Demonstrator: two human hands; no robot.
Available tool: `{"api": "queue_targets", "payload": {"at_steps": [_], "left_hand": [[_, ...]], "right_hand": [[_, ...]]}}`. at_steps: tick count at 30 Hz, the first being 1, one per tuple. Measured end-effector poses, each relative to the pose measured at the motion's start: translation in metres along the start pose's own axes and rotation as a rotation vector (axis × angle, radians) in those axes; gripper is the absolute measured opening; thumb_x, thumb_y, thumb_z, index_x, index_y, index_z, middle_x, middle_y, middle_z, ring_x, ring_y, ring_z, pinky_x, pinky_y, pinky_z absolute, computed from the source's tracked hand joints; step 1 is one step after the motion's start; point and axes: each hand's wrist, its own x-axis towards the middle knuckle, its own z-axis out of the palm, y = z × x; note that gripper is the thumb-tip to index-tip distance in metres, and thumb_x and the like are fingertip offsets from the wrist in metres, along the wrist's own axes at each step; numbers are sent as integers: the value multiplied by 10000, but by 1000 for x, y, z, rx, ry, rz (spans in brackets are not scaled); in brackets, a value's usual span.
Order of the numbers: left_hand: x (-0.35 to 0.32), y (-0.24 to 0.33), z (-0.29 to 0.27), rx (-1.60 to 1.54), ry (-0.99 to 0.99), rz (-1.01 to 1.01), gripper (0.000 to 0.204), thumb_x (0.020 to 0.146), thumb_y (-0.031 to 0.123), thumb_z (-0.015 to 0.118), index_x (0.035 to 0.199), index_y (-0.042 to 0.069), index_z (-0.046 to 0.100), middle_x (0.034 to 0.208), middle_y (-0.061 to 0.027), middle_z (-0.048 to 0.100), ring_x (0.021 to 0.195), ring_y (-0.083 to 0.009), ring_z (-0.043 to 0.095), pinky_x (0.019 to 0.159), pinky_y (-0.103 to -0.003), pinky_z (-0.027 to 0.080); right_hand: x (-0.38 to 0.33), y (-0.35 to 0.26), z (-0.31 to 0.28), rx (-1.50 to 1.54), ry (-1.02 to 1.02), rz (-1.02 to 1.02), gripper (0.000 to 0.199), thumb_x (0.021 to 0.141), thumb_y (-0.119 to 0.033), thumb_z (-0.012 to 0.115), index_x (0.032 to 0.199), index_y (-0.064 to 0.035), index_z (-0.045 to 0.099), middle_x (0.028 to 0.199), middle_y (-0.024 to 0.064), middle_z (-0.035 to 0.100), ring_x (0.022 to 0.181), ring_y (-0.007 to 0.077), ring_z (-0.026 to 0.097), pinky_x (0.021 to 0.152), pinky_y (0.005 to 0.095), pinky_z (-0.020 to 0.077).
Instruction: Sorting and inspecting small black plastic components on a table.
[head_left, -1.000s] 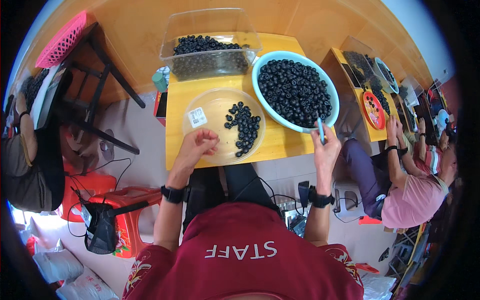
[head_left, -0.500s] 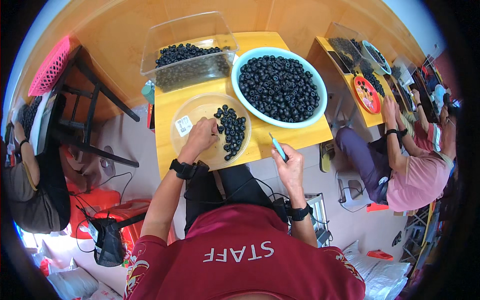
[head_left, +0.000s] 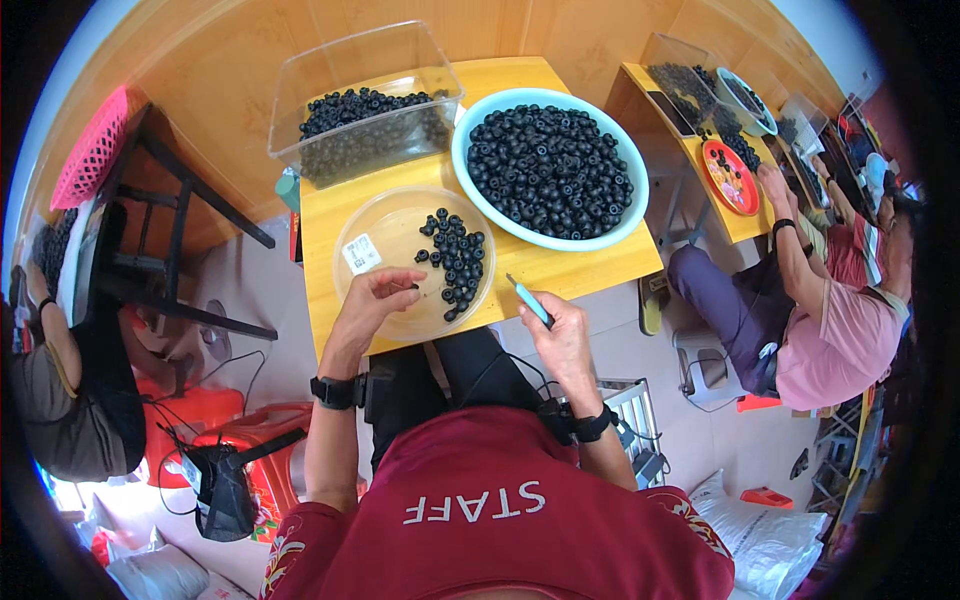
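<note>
My left hand (head_left: 372, 308) is over the near left rim of a shallow clear round tray (head_left: 392, 208). Its thumb and fingers pinch a small black part (head_left: 416, 287), mostly hidden by the fingertips. Several more small round black parts (head_left: 460, 262), some with a hole in the middle, lie in the tray's right half. To the right, my right hand (head_left: 562, 338) grips a slim light-blue-handled tool (head_left: 533, 304), whose thin metal tip points up and left toward the tray. Behind it stands a pale blue basin (head_left: 640, 190) heaped with the same black parts.
A clear plastic bin (head_left: 360, 160) with more black parts stands at the table's back left. The wooden table's (head_left: 600, 280) front edge is by my legs. People work on both sides; at right is a red plate (head_left: 745, 200). A dark stool (head_left: 180, 220) stands left.
My left hand has drawn back from the pile of parts toward the tray's near left rim, pinching a small black part. My right hand with the tool has shifted slightly left and down.
</note>
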Motion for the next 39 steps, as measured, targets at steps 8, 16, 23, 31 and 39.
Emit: {"api": "queue_targets", "payload": {"at_steps": [8,16,23,31,39], "left_hand": [[-28,-11,0,-433,-85,-65,195,795,19,651,985,39,610,888,-18,612,788,-91,581,720,-214,477],[-33,-10,23,-846,-124,-36,220,836,-12,595,1050,16,551,957,-77,614,880,-198,638,804,-278,542],[-26,-29,24,-897,-184,-71,194,846,6,588,1040,9,571,974,-88,627,870,-167,638,789,-260,547],[-27,-31,25,-909,-217,-54,186,842,21,603,1027,11,585,943,-67,628,856,-128,619,765,-238,524],[-25,-30,26,-927,-242,-45,174,835,21,612,1004,6,573,925,-72,622,817,-139,616,742,-243,523]], "right_hand": [[-5,-13,16,-6,-74,-63,139,792,-108,643,899,-22,665,722,145,637,624,259,629,558,324,470],[-9,-32,24,48,-130,-312,164,824,-133,618,942,-24,654,808,147,647,676,287,629,590,334,478],[-12,-48,29,-2,-223,-346,162,807,-130,635,937,-35,656,783,140,641,617,268,617,541,328,469],[-11,-49,29,-70,-229,-354,166,796,-133,647,941,-53,659,744,126,631,567,257,604,518,338,462],[-9,-48,29,-56,-202,-380,172,804,-139,644,949,-47,655,739,130,630,554,256,597,510,336,460]]}}
